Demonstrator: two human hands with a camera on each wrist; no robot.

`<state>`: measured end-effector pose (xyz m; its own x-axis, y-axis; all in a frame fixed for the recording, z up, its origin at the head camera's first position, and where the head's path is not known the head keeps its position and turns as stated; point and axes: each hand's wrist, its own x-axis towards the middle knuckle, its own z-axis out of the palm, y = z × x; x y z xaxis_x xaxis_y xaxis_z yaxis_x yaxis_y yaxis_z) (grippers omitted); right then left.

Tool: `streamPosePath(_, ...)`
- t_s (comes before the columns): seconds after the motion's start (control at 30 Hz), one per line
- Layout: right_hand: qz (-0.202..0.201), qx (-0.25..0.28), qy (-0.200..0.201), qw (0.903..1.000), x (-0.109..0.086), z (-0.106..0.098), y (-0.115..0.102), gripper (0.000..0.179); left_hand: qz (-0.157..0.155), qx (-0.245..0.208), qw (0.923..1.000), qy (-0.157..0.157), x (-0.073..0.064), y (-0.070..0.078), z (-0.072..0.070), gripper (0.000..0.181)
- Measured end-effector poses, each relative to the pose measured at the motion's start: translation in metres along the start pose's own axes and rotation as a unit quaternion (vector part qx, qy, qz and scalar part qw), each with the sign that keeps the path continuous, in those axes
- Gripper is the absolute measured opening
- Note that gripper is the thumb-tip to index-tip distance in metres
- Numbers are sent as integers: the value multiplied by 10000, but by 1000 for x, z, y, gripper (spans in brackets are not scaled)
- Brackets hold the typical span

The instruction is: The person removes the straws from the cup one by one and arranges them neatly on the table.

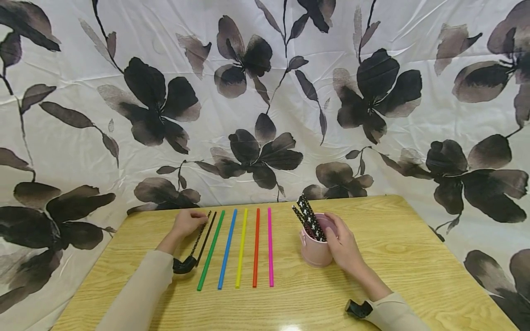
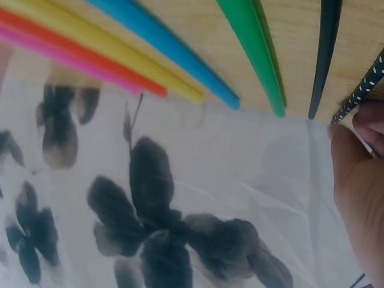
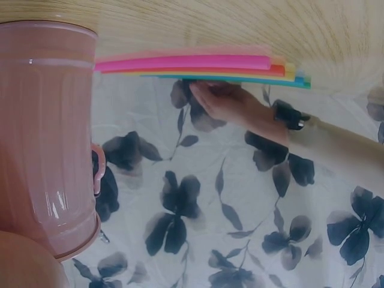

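Observation:
My left hand (image 1: 188, 223) pinches the far end of a black straw with white dots (image 1: 197, 242), which lies at the left end of a row of straws. In the left wrist view, thumb and finger meet at the tip of this dotted straw (image 2: 363, 85). Beside it lie a plain black straw (image 1: 205, 240), then green (image 1: 211, 250), blue (image 1: 227, 250), yellow (image 1: 242, 250), red (image 1: 256, 250) and pink (image 1: 271, 250) ones. With my right hand (image 1: 345, 243) I grip the right side of a small pink bucket (image 1: 315, 253). Several black-and-white patterned straws (image 1: 309, 216) lean inside it.
The wooden table (image 1: 298, 303) ends at the back against a white floral cloth (image 1: 298, 92). A black wrist device (image 1: 184, 265) sits at the left cuff, close to the dotted straw. Another wrist device (image 1: 358, 309) is at the right cuff.

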<state>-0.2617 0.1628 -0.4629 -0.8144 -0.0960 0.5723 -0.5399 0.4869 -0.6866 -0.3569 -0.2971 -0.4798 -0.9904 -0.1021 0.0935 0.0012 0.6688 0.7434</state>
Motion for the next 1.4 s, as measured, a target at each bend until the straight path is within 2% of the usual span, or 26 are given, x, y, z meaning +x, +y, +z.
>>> streamPosePath(0.07,9,-1,-8,10000,0,0,0,37,-23,-249,9997,78,0,-1,1,27)
streamPosePath(0.13,25,-7,-24,10000,-1,0,0,37,95,-533,9984,142,0,-2,0,30)
streamPosePath(0.23,38,-42,-27,10000,-1,0,1,38,491,-1073,9926,286,-2,4,0,32)
streamPosePath(0.3,34,-41,-30,10000,0,1,2,38,768,-1384,9868,343,-8,16,0,31)
streamPosePath(0.37,23,-17,-40,10000,0,0,2,38,1029,-1659,9800,388,-18,35,2,27)
streamPosePath(0.47,11,0,-39,10000,2,0,2,38,1453,-1827,9717,351,-37,74,4,21)
streamPosePath(0.6,32,-50,0,10000,4,-1,1,38,1966,-2033,9592,55,-63,126,13,16)
streamPosePath(0.7,67,-51,-36,10000,4,-1,1,38,2165,-2109,9530,-206,-78,154,23,14)
streamPosePath(0.87,132,-36,-79,9999,2,0,-1,38,2397,-2053,9471,-589,-93,179,47,15)
streamPosePath(1.1,24,-60,-93,9999,5,0,1,38,2417,-2250,9389,-968,-102,200,74,21)
streamPosePath(1.23,15,-48,-7,10000,5,0,2,39,2509,-2325,9355,-885,-108,212,89,22)
streamPosePath(1.4,19,-23,9,10000,3,1,2,38,2374,-2400,9394,-603,-115,224,105,21)
